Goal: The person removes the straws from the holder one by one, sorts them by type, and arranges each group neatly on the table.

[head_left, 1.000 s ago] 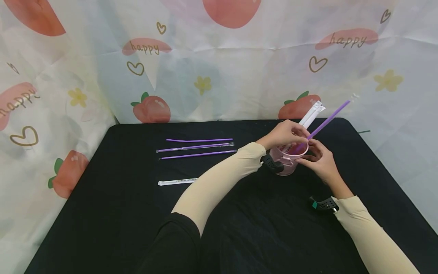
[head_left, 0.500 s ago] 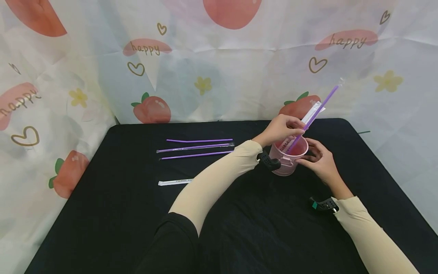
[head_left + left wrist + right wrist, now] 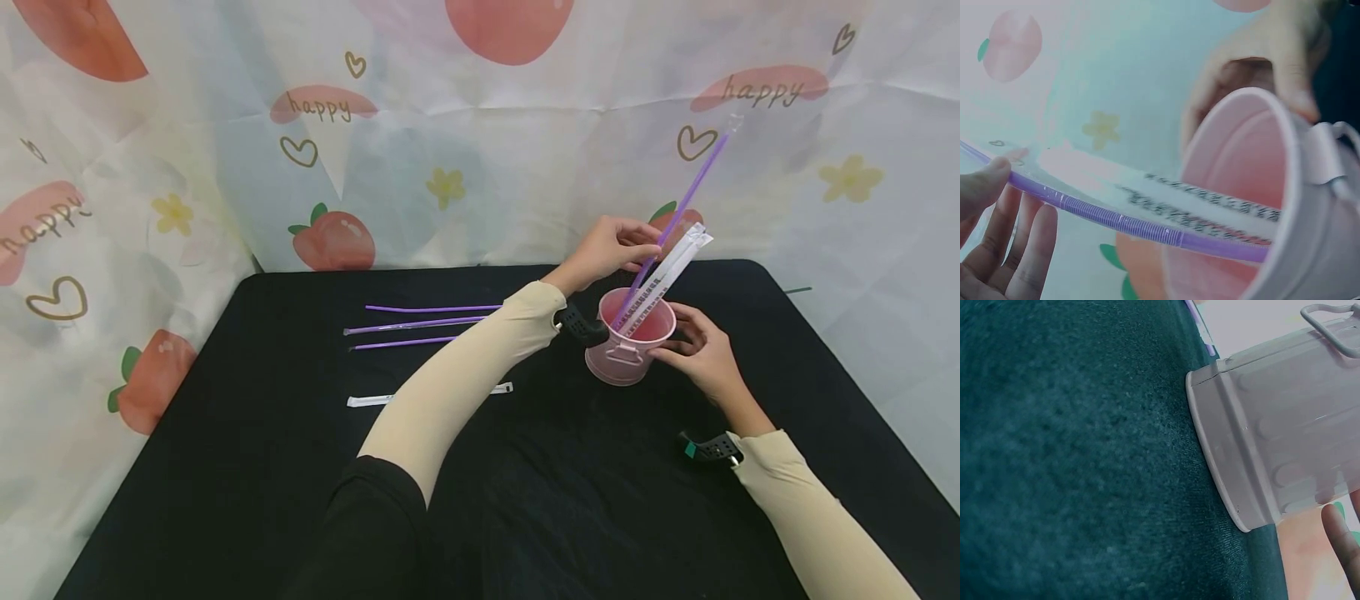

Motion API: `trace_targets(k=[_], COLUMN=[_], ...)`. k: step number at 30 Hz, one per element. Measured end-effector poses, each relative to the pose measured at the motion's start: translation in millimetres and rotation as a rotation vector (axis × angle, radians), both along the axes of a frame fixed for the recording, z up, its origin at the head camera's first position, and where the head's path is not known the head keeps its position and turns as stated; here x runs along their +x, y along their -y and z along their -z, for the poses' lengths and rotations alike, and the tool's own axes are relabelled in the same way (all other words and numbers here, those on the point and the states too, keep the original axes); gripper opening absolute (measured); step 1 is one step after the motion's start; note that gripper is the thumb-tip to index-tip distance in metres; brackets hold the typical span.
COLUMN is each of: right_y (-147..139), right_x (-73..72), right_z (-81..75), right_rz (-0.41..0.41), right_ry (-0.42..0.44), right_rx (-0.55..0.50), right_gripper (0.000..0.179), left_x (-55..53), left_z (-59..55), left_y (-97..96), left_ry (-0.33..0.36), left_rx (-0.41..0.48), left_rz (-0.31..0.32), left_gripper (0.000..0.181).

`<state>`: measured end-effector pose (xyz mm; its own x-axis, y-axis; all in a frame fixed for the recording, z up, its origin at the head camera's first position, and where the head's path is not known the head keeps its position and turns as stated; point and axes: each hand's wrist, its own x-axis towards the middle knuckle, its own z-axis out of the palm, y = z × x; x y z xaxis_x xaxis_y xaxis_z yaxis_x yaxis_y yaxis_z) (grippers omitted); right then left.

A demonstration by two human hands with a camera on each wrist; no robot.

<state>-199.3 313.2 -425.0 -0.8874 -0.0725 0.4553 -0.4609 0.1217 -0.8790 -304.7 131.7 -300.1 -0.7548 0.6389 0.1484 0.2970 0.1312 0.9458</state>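
My left hand [image 3: 611, 250] pinches a purple straw [image 3: 697, 179] in a clear wrapper between thumb and fingers. The straw's lower end sits inside a small pink bucket [image 3: 611, 364], and its upper part leans right. White paper-wrapped straws [image 3: 669, 273] also lean in the bucket; how many, I cannot tell. In the left wrist view, the purple straw [image 3: 1116, 220] shows its ribbed bend and enters the bucket beside the white wrappers [image 3: 1210, 209]. My right hand [image 3: 705, 350] holds the bucket's right side between thumb and fingers. The right wrist view shows the bucket's base [image 3: 1229, 444] on the cloth.
Left of the bucket lie purple straws [image 3: 431, 309] in a row, with a white paper-wrapped straw [image 3: 369, 402] nearer me. My left sleeve [image 3: 450, 383] covers parts of them. A black cloth [image 3: 247, 467] covers the table; a printed curtain [image 3: 510, 192] hangs behind.
My left hand has moved up and left with the purple straw, which now stands steeper and left of the white wrappers. My right hand stays on the bucket.
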Motion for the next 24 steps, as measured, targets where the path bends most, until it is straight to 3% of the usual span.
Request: trace_targets(k=[8,13,24], right_y=[1.3,0.9,0.5], right_x=[1.8,1.7,1.4], right_z=[-1.3,-1.2,-1.0], right_rz=[0.025,0.022,0.017], right_ry=[-0.001,-0.001,0.000], right_rx=[0.048,0.034,0.010], right_gripper=[0.066,0.066,0.068], left_x=[-7.3,-9.6,-10.3], left_z=[-29.9,-43.0,-39.5], left_y=[7.6,14.8,49.1], left_ry=[-0.038,-0.013,-0.005], left_rx=[0.026,0.081,0.061], left_rz=[-0.043,-0.062,-0.097], left_gripper=[0.029,0.029,0.026])
